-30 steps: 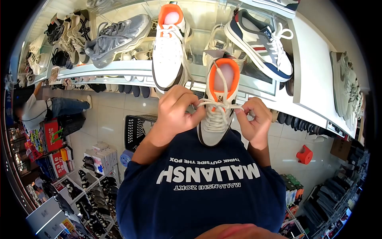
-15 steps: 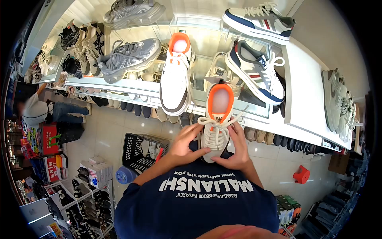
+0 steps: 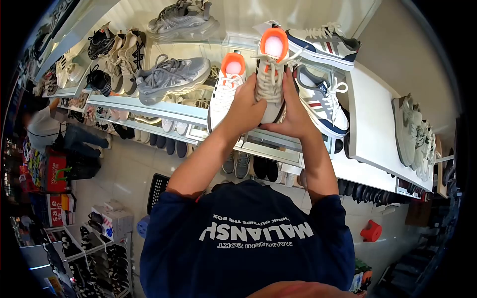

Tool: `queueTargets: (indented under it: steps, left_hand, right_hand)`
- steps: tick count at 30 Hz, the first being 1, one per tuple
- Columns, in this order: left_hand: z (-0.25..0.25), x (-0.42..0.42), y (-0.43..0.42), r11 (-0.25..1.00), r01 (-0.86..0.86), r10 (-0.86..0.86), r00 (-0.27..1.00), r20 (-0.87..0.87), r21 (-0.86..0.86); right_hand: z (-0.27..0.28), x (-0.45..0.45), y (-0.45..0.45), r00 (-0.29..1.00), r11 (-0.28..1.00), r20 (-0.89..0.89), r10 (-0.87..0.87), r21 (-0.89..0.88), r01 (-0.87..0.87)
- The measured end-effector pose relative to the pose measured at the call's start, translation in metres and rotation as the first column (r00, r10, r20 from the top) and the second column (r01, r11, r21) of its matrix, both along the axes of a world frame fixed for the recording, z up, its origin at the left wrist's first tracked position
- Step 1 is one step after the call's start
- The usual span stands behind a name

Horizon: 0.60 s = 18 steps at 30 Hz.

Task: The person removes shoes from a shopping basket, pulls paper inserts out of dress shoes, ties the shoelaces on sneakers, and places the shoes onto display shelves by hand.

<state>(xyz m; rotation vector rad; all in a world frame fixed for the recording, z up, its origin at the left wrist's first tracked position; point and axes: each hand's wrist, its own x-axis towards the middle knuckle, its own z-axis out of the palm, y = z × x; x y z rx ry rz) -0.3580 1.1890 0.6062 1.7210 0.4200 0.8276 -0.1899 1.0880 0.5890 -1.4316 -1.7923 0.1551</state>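
Both my hands hold a beige sneaker (image 3: 271, 82) with an orange lining, its toe toward me and its heel toward the shelf. My left hand (image 3: 247, 107) grips its left side, thumb over the toe area. Around the right side is my right hand (image 3: 294, 111). Just left of it, a white sneaker (image 3: 226, 92) with the same orange lining rests on the glass shelf, partly behind my left hand. To the right stands a white, grey and navy sneaker (image 3: 323, 102).
Grey chunky sneakers (image 3: 174, 79) sit farther left on the shelf (image 3: 149, 108). A white ledge (image 3: 375, 119) juts out at right. Below are a black basket (image 3: 156, 191) and a red object (image 3: 370, 231) on the floor. A person (image 3: 47, 129) stands at far left.
My hands have carried the beige sneaker forward and up, from near my chest to the shelf beside the white sneaker. My arms are now stretched out.
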Motion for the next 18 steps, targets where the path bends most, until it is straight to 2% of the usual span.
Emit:
queueTargets:
  steps: [1,2,3,6,8,11,13,15,17,18]
  left_hand:
    - [0.001,0.009,0.008,0.989,0.081,-0.076,0.996,0.046,-0.126]
    - [0.001,0.017,0.012,0.990,0.056,-0.049,0.997,0.058,-0.127]
    - [-0.003,0.025,0.015,0.991,0.031,-0.022,0.998,0.067,-0.130]
    - [-0.022,0.043,0.025,0.994,-0.036,0.039,0.999,0.031,-0.106]
    - [-0.030,0.049,0.026,0.991,-0.051,0.051,0.999,-0.007,-0.124]
    - [-0.025,0.047,0.019,0.992,-0.119,0.113,0.986,-0.121,-0.042]
    - [-0.026,0.043,0.011,0.984,-0.163,0.167,0.985,-0.053,0.071]
    - [-0.024,0.026,0.001,0.933,-0.201,0.212,0.977,-0.006,0.298]
    - [0.010,-0.015,-0.017,0.765,-0.214,0.250,0.968,0.027,0.608]
    - [0.012,-0.028,-0.014,0.716,-0.285,0.362,0.932,0.010,0.638]
  right_hand:
    - [-0.001,0.005,0.009,1.000,1.000,-0.020,0.004,-0.003,-0.004]
    - [-0.003,0.010,0.017,0.999,1.000,-0.040,0.007,-0.002,-0.007]
    - [-0.011,0.015,0.023,0.991,0.998,-0.135,0.001,-0.063,-0.010]
    - [-0.010,0.017,0.027,0.999,0.999,-0.023,-0.039,-0.038,0.038]
    - [-0.022,0.020,0.031,0.998,0.998,-0.049,-0.040,-0.050,0.037]
    - [-0.028,0.020,0.030,0.996,0.995,-0.062,-0.071,-0.069,0.067]
    - [-0.033,0.017,0.024,0.992,0.994,-0.087,-0.095,-0.063,0.090]
    - [-0.035,0.013,0.017,0.985,0.994,-0.133,-0.106,-0.028,0.103]
    - [-0.017,-0.011,-0.010,0.955,0.983,-0.237,-0.177,-0.003,0.182]
    - [-0.012,-0.024,-0.024,0.935,0.975,-0.288,-0.209,0.007,0.220]
